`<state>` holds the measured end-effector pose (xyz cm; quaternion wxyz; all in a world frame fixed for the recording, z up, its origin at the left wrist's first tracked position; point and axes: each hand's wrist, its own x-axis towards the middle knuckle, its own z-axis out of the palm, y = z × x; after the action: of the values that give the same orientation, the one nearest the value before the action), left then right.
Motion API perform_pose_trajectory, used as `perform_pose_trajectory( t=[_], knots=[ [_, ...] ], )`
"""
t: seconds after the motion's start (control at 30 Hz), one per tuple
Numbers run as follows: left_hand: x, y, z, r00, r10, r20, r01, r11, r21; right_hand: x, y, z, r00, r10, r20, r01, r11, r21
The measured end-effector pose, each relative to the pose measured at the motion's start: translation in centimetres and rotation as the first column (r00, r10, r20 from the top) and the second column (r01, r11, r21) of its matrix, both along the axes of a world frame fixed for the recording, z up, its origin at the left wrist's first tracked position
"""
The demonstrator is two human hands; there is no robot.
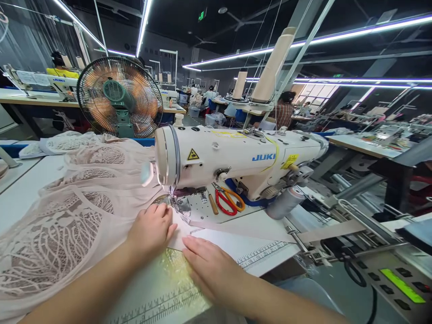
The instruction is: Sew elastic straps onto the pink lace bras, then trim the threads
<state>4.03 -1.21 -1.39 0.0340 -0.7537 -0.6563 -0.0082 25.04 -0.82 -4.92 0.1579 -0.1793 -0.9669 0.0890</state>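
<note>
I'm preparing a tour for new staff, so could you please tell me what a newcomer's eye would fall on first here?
Probably the white sewing machine, stretching across the middle, with the left hand and right hand in front of it. Next might come the big round fan, behind and to the left, and the pale lace fabric spread over the table's left side.

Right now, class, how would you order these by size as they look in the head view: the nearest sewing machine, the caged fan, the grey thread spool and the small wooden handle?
Largest to smallest:
1. Sewing machine
2. Caged fan
3. Grey thread spool
4. Wooden handle
</note>
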Motion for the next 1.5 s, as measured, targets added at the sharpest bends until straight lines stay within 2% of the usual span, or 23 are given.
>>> perform_pose_trajectory(
  t=[0.2, 0.4, 0.53, 0.6, 0.73, 0.83, 1.0, 1.23, 1.33, 1.5],
  knots=[
    [0.1, 0.3, 0.0, 1.000, 0.019, -0.011, -0.019, 0.999, -0.030, -0.3, 0.0, 0.1, 1.000, -0.007, 0.000, 0.007, 1.000, 0.025],
    [-1.0, 1.2, 0.2, 0.999, -0.042, -0.024, 0.042, 0.999, 0.016, -1.1, 0.3, 0.0, 0.999, -0.040, 0.012, 0.040, 0.999, 0.012],
    [-0.9, 0.5, 0.2, 0.979, -0.187, -0.087, 0.198, 0.971, 0.138, -2.5, 0.8, 0.2, 0.999, -0.046, 0.002, 0.046, 0.999, -0.019],
    [-0.5, -0.6, -0.4, 0.959, -0.258, -0.115, 0.278, 0.934, 0.224, -3.3, 1.0, 0.4, 0.998, -0.055, 0.020, 0.056, 0.997, -0.043],
    [-0.4, -2.7, -2.1, 0.945, -0.319, -0.078, 0.326, 0.881, 0.344, -4.2, 1.0, 0.6, 0.995, -0.090, 0.034, 0.092, 0.993, -0.077],
    [-1.2, -3.1, -2.5, 0.924, -0.380, -0.039, 0.370, 0.866, 0.337, -3.9, 0.8, 0.3, 0.995, -0.099, 0.001, 0.098, 0.993, -0.062],
    [-2.8, -2.4, -2.6, 0.875, -0.482, 0.033, 0.447, 0.833, 0.327, -2.7, 0.5, -0.4, 0.996, -0.082, -0.030, 0.081, 0.996, -0.037],
    [-4.2, -1.7, -3.9, 0.858, -0.500, 0.115, 0.455, 0.845, 0.281, -2.1, 0.6, -0.7, 0.994, -0.073, -0.075, 0.072, 0.997, -0.016],
    [-4.4, -1.3, -3.4, 0.857, -0.504, 0.108, 0.460, 0.842, 0.282, -2.1, 0.7, -0.6, 0.994, -0.068, -0.087, 0.067, 0.998, -0.013],
    [-4.4, -0.3, -1.8, 0.840, -0.538, 0.066, 0.495, 0.811, 0.314, -2.1, 0.9, -0.1, 0.996, -0.066, -0.064, 0.064, 0.997, -0.042]
  ],
)
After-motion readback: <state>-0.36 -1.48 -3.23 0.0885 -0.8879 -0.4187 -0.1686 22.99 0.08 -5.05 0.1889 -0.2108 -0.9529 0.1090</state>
